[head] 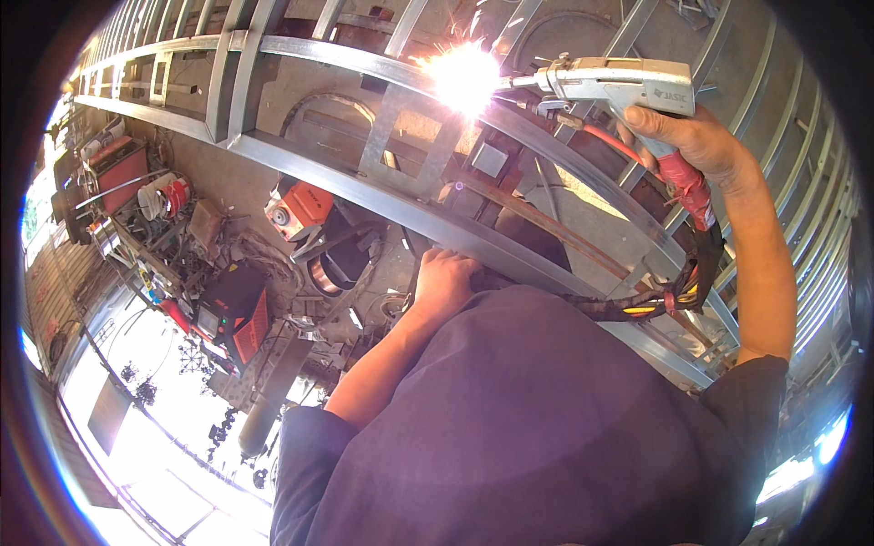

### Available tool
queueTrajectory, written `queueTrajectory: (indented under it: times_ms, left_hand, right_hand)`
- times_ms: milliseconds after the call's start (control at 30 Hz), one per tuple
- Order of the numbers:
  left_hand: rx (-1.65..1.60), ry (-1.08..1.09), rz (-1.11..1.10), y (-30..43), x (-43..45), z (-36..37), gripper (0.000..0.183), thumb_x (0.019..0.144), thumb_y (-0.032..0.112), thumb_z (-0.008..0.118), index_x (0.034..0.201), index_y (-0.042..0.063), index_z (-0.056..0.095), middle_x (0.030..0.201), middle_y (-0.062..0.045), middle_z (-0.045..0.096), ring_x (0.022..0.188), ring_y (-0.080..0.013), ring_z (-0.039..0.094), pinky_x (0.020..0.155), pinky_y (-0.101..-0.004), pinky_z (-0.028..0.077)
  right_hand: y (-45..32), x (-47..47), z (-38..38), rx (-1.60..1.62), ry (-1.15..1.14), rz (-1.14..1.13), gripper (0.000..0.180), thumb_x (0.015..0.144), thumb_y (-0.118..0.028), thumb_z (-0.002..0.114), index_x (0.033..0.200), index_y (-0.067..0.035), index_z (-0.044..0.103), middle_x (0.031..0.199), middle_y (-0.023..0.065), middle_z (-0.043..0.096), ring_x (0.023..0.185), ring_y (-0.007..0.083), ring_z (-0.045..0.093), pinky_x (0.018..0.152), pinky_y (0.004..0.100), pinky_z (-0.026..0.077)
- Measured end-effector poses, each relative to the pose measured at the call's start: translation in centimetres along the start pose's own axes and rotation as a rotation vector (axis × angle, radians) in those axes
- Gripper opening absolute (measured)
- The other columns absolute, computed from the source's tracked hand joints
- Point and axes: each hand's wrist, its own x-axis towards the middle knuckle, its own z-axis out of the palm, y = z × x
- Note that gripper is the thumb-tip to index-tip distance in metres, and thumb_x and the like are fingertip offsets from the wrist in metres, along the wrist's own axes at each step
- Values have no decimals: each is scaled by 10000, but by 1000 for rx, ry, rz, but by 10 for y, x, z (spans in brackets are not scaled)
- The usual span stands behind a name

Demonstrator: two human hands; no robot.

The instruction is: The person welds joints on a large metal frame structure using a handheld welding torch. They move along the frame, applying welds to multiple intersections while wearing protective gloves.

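My right hand (pixel 703 147) grips a silver-grey handheld laser welding gun (pixel 614 78) whose handle end is wrapped in red tape. Its nozzle points left at a curved metal tube (pixel 587 164) of a frame. A blinding white flash (pixel 466 78) with sparks hides the nozzle tip and the spot on the tube. Beneath the nozzle runs a thin wire guide with a red hose (pixel 611 143). My left hand (pixel 444 276), fingers curled, is against the near side of a straight square metal tube (pixel 382 198); what it holds, if anything, is hidden.
A dark cable bundle (pixel 614 305) runs from the gun across the frame towards my body. Below the frame stand an orange-and-black wire feeder (pixel 300 208) and a copper-coloured wire spool (pixel 323 276). Left are a black-and-red machine (pixel 235 310) and a cluttered cart (pixel 160 235).
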Motion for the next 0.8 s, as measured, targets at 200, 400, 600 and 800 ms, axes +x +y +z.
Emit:
queueTrajectory:
  times_ms: [200, 400, 600, 800]
  left_hand:
    - [-34, -33, 9, 3, 1, -3, 192, 760, 204, 731, 949, 185, 761, 967, -12, 759, 1121, -227, 669, 1067, -460, 428]
    - [-41, 10, 29, 0, 0, 3, 177, 745, 210, 742, 918, 180, 765, 967, -18, 766, 1101, -231, 679, 1062, -457, 430]
    - [-80, 23, 59, -4, 0, 4, 196, 737, 201, 748, 931, 172, 764, 961, -10, 772, 1101, -228, 682, 1041, -450, 438]
    - [-88, 61, 137, -10, -1, 3, 189, 752, 165, 736, 939, 176, 763, 973, -5, 772, 1096, -230, 683, 1033, -443, 437]
  right_hand:
    - [1, -3, 0, 4, 12, 6, 502, 960, -438, 773, 1261, -49, 672, 847, 64, 674, 635, 135, 633, 537, 282, 528]
    - [3, -7, 0, -9, 32, 18, 509, 955, -450, 776, 1252, -50, 673, 850, 62, 675, 640, 130, 632, 549, 276, 530]
    - [-2, -14, 8, -25, 50, 22, 500, 956, -459, 771, 1235, -55, 680, 845, 56, 674, 660, 129, 636, 574, 276, 534]
    - [-3, -22, 16, -81, 114, 18, 481, 953, -475, 765, 1159, -44, 709, 866, 61, 694, 651, 123, 643, 559, 280, 542]
